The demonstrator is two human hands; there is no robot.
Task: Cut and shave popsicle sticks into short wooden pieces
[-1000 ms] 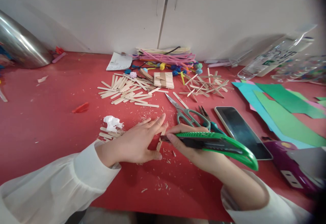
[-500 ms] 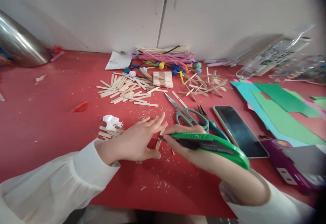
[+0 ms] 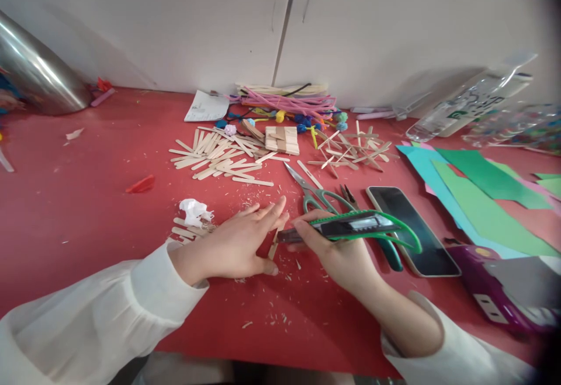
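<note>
My left hand (image 3: 239,242) lies low over the red table, fingers stretched forward. Its thumb and fingertips pin down a wooden craft stick (image 3: 273,249), whose ends are partly hidden. My right hand (image 3: 337,250) is closed around a green box cutter (image 3: 350,225), with the cutter's front end against or very near that stick. Wood shavings (image 3: 280,319) are scattered around both hands. Beside my left wrist are several craft sticks (image 3: 182,230) and a crumpled white piece (image 3: 194,212). Scissors (image 3: 313,192) and teal-handled pliers (image 3: 388,250) lie just beyond my right hand.
A pile of craft sticks (image 3: 214,154), a bundled stack (image 3: 281,139) and pipe cleaners (image 3: 289,103) lie toward the white wall. To the right are a phone (image 3: 414,230), coloured paper (image 3: 473,198), a purple device (image 3: 491,291) and a plastic bottle (image 3: 464,104). A metal flask (image 3: 39,63) lies left.
My right hand has turned the box cutter, so its dark side now faces up, and the wrist has shifted lower. My left hand remains in place over the stick.
</note>
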